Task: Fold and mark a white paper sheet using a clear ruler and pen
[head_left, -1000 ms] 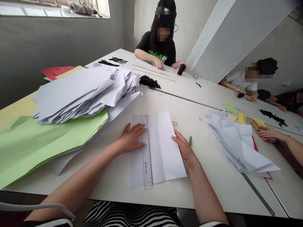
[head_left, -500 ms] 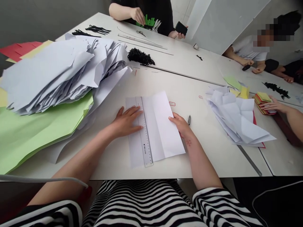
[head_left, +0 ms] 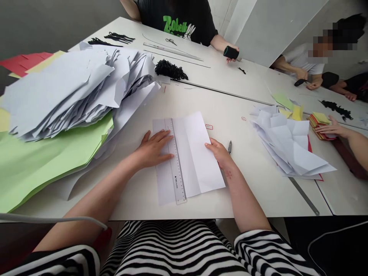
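Note:
A white sheet of paper (head_left: 202,157) lies on the table in front of me, its right part bent up off the surface. Across its left part runs a clear plastic ruler (head_left: 178,180), slightly slanted. My left hand (head_left: 155,148) presses flat on the ruler and the paper's left side, fingers spread. At the paper's right edge, my right hand (head_left: 219,152) pinches it between thumb and fingers; some of those fingers are hidden underneath. Just right of that hand lies a pen (head_left: 229,147).
Tall stacks of white paper (head_left: 57,92) and green paper (head_left: 51,161) stand at left. Folded white sheets (head_left: 290,145) and a metal ruler (head_left: 304,197) lie at right. Black cords (head_left: 171,69) sit farther back. A co-worker's hand (head_left: 335,128) touches coloured paper squares (head_left: 319,120).
My hands, the ruler and the paper stay put. Across the table, a person's hand with a black object has moved right, and that person's other hand has swung up to the left.

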A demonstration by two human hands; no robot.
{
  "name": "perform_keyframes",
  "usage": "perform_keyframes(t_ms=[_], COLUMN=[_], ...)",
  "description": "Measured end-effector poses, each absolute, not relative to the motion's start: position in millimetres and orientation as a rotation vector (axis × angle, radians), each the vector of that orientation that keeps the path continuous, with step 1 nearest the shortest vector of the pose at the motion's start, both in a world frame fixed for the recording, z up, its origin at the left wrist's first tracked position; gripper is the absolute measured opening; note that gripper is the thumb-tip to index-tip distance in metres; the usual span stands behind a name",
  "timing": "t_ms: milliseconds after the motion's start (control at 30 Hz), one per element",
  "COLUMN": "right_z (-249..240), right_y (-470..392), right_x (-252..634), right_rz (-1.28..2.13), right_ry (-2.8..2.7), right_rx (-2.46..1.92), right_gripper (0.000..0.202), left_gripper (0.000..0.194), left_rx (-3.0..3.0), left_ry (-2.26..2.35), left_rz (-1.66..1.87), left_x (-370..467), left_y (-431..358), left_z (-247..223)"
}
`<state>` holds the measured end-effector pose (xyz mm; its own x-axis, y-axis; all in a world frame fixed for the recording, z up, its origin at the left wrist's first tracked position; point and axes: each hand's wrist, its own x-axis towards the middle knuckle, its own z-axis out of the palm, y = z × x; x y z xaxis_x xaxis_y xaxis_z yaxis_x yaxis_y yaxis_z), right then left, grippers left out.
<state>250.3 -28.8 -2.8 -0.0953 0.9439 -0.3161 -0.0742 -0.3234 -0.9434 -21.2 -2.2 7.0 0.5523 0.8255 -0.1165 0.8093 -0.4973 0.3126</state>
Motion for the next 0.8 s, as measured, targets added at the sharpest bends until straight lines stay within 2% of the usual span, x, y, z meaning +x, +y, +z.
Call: perform_keyframes(t_ms=[433, 800], right_z=[6.2, 13.4], right_y=[-34.2, -15.0], right_x=[243.3, 231.4], right_rz=[1.626, 1.704], right_ry=[-1.002, -0.921], right_rx=[-1.314, -1.209], right_gripper=[0.043, 0.036], left_gripper=[0.068, 0.07], left_rx=[2.453, 2.409], left_ry=[1.338, 1.315], left_rz=[0.074, 0.102], left_x=[-27.0, -30.0], left_y=[-5.2, -6.9], left_z=[10.2, 10.9])
